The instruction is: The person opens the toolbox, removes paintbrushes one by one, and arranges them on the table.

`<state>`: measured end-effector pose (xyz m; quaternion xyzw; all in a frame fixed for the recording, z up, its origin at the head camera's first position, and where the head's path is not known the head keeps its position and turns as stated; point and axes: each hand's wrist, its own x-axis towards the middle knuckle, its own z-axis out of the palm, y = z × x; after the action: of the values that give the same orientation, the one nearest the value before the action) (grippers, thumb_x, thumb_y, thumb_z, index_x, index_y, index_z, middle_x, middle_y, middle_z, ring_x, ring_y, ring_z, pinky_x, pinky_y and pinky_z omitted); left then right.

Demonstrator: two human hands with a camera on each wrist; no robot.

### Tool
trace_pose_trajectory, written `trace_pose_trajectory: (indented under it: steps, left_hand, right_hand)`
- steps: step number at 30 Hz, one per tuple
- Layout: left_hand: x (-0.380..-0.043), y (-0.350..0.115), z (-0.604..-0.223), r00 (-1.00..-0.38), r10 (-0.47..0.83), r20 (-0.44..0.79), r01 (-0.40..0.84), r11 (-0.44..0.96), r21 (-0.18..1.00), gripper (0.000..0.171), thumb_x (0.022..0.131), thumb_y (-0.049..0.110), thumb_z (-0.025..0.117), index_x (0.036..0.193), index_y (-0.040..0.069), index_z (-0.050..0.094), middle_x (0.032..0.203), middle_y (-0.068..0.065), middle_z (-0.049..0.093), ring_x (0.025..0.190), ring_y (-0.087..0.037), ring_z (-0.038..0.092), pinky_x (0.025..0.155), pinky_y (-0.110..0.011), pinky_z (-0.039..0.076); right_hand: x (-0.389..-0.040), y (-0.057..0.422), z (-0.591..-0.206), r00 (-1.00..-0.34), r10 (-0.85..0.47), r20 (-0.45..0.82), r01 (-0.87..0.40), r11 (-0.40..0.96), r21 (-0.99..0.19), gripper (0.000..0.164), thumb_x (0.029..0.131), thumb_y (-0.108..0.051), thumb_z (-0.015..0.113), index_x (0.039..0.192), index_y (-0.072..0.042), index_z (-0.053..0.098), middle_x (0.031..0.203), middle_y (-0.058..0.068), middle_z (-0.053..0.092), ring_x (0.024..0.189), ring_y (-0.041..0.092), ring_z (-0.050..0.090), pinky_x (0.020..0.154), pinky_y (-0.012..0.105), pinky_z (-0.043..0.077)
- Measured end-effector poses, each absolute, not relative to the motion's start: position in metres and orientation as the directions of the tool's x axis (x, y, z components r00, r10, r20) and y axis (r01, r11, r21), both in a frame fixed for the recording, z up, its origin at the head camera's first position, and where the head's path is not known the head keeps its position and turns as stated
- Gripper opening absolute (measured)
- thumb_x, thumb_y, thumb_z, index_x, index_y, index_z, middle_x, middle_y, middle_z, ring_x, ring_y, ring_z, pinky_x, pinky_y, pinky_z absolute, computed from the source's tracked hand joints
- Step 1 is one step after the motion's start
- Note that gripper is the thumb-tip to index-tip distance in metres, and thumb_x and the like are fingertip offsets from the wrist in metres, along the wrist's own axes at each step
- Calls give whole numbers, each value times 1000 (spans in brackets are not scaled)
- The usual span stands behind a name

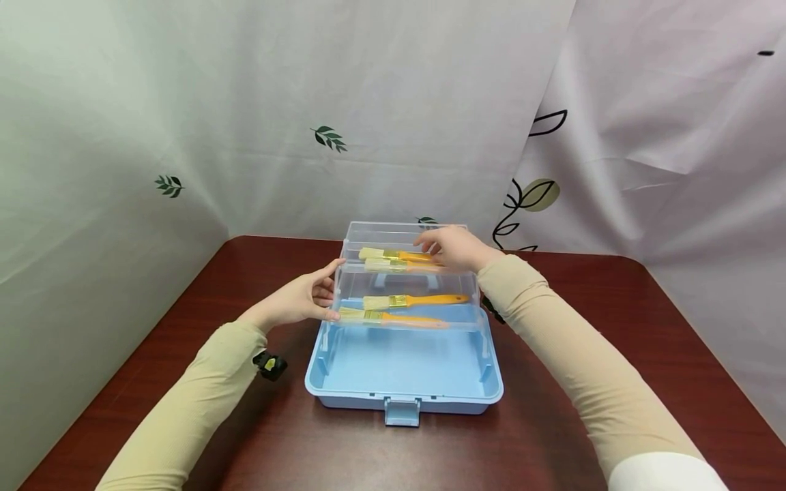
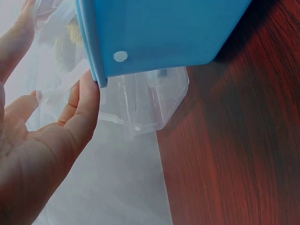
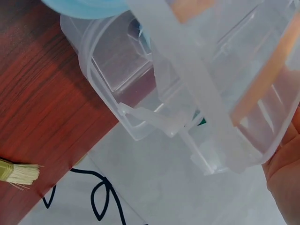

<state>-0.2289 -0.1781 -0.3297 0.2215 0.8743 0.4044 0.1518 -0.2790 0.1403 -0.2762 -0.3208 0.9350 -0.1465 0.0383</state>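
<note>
A light blue toolbox stands on the table with two clear plastic trays raised above it. The upper tray and the lower tray each have two paintbrushes with yellow handles. My left hand grips the trays' left side, index finger up at the upper one and thumb at the lower one's corner. Over the right end of the upper tray, my right hand has its fingers bent at the handle of a paintbrush; the thumb is hidden. Through the clear plastic an orange handle shows in the right wrist view.
Another paintbrush lies on the table beside the box, seen only in the right wrist view. The box's front latch hangs down. A dark red wooden table is below; a pale curtain with leaf prints is behind.
</note>
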Motion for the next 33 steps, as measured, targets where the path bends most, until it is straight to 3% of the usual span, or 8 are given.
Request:
trace_pose_trajectory:
  steps: [8,22,33]
  left_hand:
    - [-229,-179,-330,-854,514,-83,270,573,774,104,76,22,80,153,21,11,120,-19,46,104,-29,55,95,-43,48]
    - [-229,-176,-329,-848,524,-77,283,572,770,104,76,19,80,153,20,10,119,-19,48,104,-28,56,94,-43,48]
    - [-228,-178,-330,-851,517,-93,267,579,770,105,76,21,80,154,19,9,120,-20,46,107,-29,55,94,-43,48]
  right_hand:
    - [-283,140,-275,-813,-582,-18,-530,753,-389,42,90,5,56,130,-8,56,116,14,62,108,30,61,90,39,51]
    - [-289,141,-273,-817,-572,-76,-484,752,-448,44,86,8,61,127,-7,58,111,13,61,103,30,62,83,36,53]
    - [-290,135,-269,-810,-568,-141,-487,788,-378,45,88,9,53,129,-9,58,117,17,61,107,31,58,89,40,50]
